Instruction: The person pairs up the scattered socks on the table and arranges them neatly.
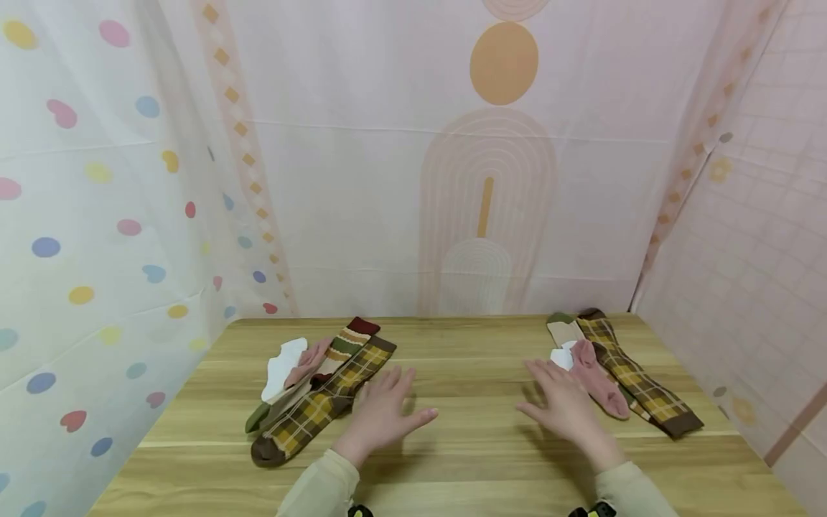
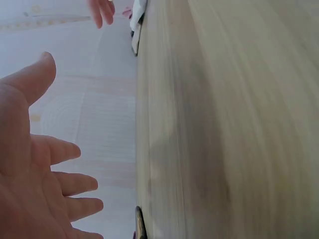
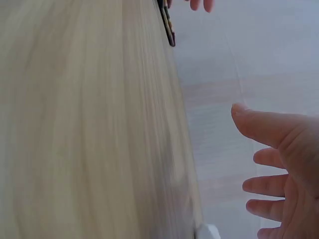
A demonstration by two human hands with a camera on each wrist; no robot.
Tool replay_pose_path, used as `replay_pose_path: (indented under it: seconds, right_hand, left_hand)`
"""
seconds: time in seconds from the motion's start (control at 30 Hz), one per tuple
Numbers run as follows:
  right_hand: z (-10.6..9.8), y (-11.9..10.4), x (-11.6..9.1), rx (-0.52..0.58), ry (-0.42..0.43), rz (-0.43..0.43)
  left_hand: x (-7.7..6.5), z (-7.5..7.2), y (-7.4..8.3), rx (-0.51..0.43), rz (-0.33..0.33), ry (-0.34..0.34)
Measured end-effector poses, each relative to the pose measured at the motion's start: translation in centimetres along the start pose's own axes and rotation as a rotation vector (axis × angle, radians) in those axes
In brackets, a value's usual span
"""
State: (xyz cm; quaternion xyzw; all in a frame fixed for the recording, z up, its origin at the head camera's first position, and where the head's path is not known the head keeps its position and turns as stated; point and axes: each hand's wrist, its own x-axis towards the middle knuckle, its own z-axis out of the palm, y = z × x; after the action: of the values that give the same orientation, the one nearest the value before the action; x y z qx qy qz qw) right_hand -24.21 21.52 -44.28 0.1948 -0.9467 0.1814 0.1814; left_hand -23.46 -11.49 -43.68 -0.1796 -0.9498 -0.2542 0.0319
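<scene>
My left hand (image 1: 384, 415) hovers over the table with fingers spread and nothing held; in the left wrist view the same hand (image 2: 35, 179) shows an empty palm. Beside it lies a pile: a yellow-brown plaid sock (image 1: 316, 411), a striped sock (image 1: 349, 346) with a maroon cuff, a pink sock (image 1: 307, 365) and a white sock (image 1: 284, 369). My right hand (image 1: 563, 406), likewise spread and holding nothing, is nearest a second pile. That one has a pink sock (image 1: 597, 384), a plaid sock (image 1: 636, 373), a partly hidden white sock (image 1: 562, 357) and a beige-and-green sock (image 1: 563, 330).
Both piles lie on a wood-grain table (image 1: 465, 445), with bare wood between them. A patterned curtain (image 1: 362, 215) hangs along its back edge. Dotted cloth (image 1: 116, 266) hangs at left and grid-patterned cloth (image 1: 762, 251) at right.
</scene>
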Motion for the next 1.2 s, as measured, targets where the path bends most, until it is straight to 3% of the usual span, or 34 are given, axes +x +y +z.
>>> replay_pose_path:
  seconds: [0.37,0.57,1.2]
  right_hand:
    - [-1.4,2.2,-0.7,0.029,0.038,-0.001]
    - [-2.0,3.2,-0.7,-0.039,0.073,0.025]
    - [-2.0,4.5,-1.2,-0.019,0.012,0.071]
  left_hand:
    - [0.6,0.3,1.0,-0.102,0.018,0.040]
    - [1.2,0.6,1.7,-0.146,0.041,0.073]
    - [2.4,2.4,4.3,-0.304,0.026,0.045]
